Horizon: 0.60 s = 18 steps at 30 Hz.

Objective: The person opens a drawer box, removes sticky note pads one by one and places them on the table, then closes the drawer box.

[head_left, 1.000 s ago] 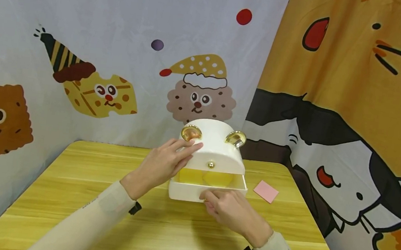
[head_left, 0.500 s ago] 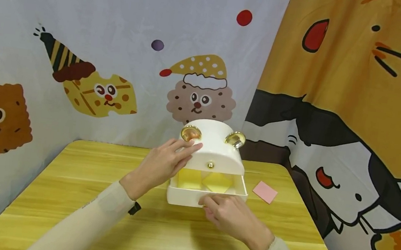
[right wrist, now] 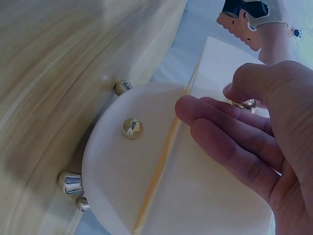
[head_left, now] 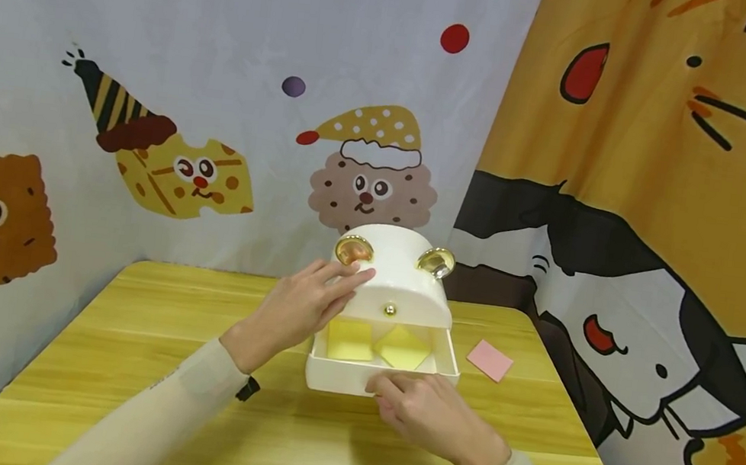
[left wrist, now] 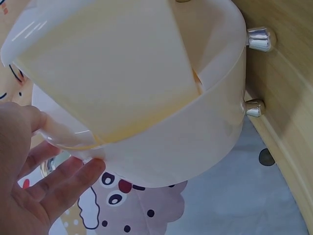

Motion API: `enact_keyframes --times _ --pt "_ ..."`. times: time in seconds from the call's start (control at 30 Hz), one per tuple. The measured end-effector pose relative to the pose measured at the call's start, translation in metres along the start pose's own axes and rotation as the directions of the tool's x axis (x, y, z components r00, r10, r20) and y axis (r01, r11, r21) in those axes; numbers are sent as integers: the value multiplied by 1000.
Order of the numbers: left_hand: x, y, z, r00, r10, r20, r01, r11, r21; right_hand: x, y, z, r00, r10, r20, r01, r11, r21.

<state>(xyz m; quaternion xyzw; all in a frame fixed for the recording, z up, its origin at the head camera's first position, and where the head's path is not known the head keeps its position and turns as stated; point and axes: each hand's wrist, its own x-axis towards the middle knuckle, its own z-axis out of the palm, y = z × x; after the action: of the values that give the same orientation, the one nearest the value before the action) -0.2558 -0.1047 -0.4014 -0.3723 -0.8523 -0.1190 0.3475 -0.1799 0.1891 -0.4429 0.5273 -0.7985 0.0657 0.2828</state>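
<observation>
A rounded white drawer box (head_left: 399,270) with gold ears stands at the back of the table. Its middle drawer (head_left: 339,376) is pulled out toward me, and two yellow paper notes (head_left: 350,340) lie flat side by side in it. My right hand (head_left: 435,412) is at the drawer front, thumb and fingers pinching its small gold knob (right wrist: 249,104). My left hand (head_left: 302,305) lies against the left of the box's top, index finger extended near the left ear (head_left: 353,250). In the left wrist view its fingers (left wrist: 73,188) touch the white shell.
A pink paper note (head_left: 490,361) lies on the wooden table (head_left: 175,333), right of the box. Another gold knob (head_left: 390,310) sits on the upper front, and one more (right wrist: 132,128) shows below the drawer. Short metal feet (right wrist: 71,183) hold the box up. Behind hangs a cartoon-printed cloth (head_left: 229,40).
The drawer has slid farther out toward me with my right hand at its front, so more of the yellow notes shows. My left hand stays in place on the box.
</observation>
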Motion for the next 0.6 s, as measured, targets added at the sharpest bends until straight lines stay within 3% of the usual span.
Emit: enact_keyframes --times 0.6 --pt "0 -1 0 1000 10 -4 -10 1000 -5 -4 -9 -5 999 -41 -27 40 999 -4"
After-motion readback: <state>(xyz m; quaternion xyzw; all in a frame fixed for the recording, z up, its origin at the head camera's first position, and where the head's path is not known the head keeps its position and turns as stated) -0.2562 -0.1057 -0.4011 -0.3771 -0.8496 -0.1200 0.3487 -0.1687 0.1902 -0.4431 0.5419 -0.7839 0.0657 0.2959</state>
